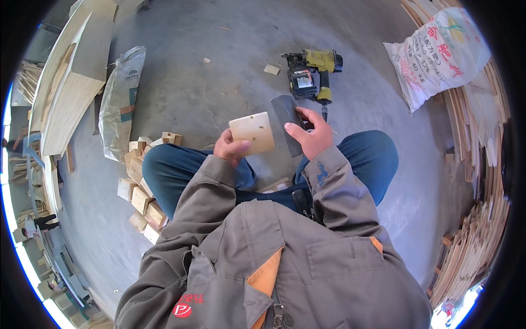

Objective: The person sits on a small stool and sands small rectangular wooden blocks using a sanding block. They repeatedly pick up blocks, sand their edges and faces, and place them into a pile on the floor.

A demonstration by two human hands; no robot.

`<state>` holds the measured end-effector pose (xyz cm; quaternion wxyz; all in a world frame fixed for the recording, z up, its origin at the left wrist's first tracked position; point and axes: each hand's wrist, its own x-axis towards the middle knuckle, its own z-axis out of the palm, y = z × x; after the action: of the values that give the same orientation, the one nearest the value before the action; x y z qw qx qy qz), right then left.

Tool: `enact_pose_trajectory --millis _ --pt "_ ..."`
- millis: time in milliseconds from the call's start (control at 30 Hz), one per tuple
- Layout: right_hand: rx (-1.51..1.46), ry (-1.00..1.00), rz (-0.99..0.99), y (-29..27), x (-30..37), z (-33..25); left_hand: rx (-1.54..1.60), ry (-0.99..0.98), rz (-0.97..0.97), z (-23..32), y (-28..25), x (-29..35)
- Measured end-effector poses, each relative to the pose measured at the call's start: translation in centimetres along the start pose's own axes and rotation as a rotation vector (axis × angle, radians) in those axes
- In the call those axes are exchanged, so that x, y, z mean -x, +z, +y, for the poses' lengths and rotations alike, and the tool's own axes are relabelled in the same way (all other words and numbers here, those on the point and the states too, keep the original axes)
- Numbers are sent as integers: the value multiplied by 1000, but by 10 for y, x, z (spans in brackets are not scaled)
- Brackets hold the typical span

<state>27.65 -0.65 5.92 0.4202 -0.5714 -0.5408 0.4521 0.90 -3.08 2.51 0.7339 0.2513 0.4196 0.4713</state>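
In my left hand (233, 147) is a pale, squarish wooden block (252, 133), its flat face marked with several dark spots. The thumb lies across its lower left edge. My right hand (313, 133) grips a dark grey piece of sandpaper (286, 118), longer than it is wide, thumb on top and fingers around its right side. Block and sandpaper are close together, with a narrow gap between them, above the floor in front of my knees. Beyond my right hand a yellow and black nail gun (315, 71) lies on the floor.
Several wooden blocks (141, 201) are heaped beside my left knee. A crumpled plastic sack (121, 104) and stacked boards (74, 93) stand at the left. To the right lie a white woven sack (441, 57) and piles of thin wood strips (475, 249). Wood scraps (271, 69) dot the concrete floor.
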Motion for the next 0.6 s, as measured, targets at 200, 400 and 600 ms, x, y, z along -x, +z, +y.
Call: enact_pose_trajectory --millis 200,400,600 --pt "158 -71 9 1 4 -4 -373 190 103 -3 12 2" --pt "375 -229 -28 9 10 -5 -701 367 224 -14 22 5" --pt "421 -104 -67 12 10 -2 -1047 455 263 -12 18 9"
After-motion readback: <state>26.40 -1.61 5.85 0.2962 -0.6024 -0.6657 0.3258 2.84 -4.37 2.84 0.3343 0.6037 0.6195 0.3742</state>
